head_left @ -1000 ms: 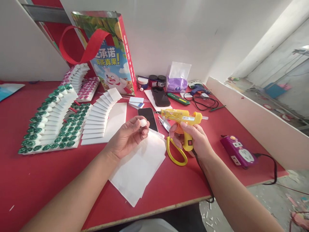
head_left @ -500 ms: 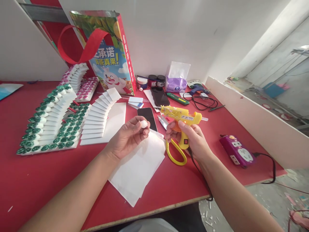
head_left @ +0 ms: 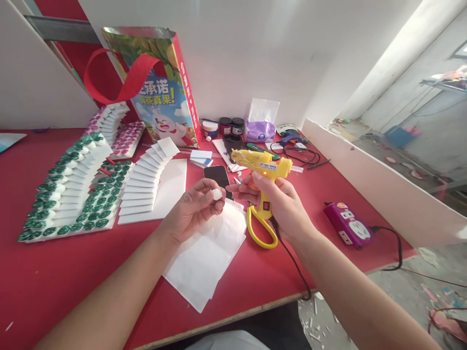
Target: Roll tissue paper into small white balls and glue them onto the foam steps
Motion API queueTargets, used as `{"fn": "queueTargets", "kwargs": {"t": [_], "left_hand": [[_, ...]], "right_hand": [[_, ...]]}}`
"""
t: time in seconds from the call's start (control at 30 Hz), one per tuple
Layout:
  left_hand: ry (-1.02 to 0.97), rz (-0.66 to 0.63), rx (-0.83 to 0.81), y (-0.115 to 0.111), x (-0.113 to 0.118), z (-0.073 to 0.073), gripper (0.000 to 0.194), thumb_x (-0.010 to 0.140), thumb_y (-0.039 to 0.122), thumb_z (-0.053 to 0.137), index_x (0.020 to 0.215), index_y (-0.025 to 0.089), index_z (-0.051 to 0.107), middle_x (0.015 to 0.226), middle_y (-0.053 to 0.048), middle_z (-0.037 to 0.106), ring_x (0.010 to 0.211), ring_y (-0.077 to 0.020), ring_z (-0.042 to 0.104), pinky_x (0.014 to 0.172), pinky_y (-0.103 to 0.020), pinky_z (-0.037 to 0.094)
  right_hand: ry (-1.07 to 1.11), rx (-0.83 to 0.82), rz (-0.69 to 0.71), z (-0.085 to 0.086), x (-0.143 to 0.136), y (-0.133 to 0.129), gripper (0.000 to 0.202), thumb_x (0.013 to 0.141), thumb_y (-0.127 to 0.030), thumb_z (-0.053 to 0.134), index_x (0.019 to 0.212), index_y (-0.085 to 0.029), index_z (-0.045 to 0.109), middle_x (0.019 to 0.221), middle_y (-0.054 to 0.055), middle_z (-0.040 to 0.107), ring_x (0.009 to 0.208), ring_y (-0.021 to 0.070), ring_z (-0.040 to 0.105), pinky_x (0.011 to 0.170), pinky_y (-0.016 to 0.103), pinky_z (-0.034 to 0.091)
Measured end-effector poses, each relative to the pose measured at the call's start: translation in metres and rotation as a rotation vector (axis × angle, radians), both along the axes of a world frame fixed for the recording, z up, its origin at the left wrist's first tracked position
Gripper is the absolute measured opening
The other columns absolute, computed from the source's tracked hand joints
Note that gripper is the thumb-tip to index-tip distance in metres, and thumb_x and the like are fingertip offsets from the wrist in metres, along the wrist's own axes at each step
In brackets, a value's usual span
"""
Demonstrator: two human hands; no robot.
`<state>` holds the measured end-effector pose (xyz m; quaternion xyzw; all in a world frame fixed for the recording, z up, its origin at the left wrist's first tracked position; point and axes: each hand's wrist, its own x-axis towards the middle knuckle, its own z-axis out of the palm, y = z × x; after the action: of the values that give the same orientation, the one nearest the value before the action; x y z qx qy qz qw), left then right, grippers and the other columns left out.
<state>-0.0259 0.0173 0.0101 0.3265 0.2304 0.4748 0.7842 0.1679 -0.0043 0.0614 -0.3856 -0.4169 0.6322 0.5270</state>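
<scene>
Between the thumb and fingers of my left hand [head_left: 195, 206] is a small round white piece [head_left: 217, 194]; its exact kind is unclear. My right hand [head_left: 279, 199] grips a yellow glue gun [head_left: 265, 167] with a lit orange light, its nozzle pointing left and a clear glue stick jutting from the back. Some fingers of that hand stretch towards the white piece without visibly gripping it. Below both hands lie white paper sheets [head_left: 207, 257]. Yellow-handled scissors [head_left: 263, 243] rest under the glue gun, and a dark phone [head_left: 216, 174] lies just behind my left hand.
White card steps [head_left: 146, 182] and a green-topped piece [head_left: 73, 189] stand at left, before a colourful bag [head_left: 160, 92]. Paint jars [head_left: 231, 127] and a purple tissue pack [head_left: 260, 131] line the back wall. A purple power socket [head_left: 348, 226] sits right, its cord passing the table edge.
The glue gun in my right hand has moved left, closer to my left hand. Fingers of my right hand have stretched out towards the white piece. The view has shifted slightly.
</scene>
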Motion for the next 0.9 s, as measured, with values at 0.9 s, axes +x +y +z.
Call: {"fn": "queueTargets", "kwargs": {"t": [0.9], "left_hand": [[0.049,0.04,0.056,0.003,-0.001,-0.009,0.026,0.078,0.024,0.086,0.103,0.02,0.078,0.089,-0.005,0.072,0.071,-0.011,0.062,0.068,-0.023,0.052]], "right_hand": [[0.042,0.113,-0.042,-0.027,-0.009,0.004,0.028,0.086,-0.048,0.074,0.082,-0.02,0.069,0.082,0.005,0.071,0.096,0.0247,0.073,0.088,0.039,0.059]]}}
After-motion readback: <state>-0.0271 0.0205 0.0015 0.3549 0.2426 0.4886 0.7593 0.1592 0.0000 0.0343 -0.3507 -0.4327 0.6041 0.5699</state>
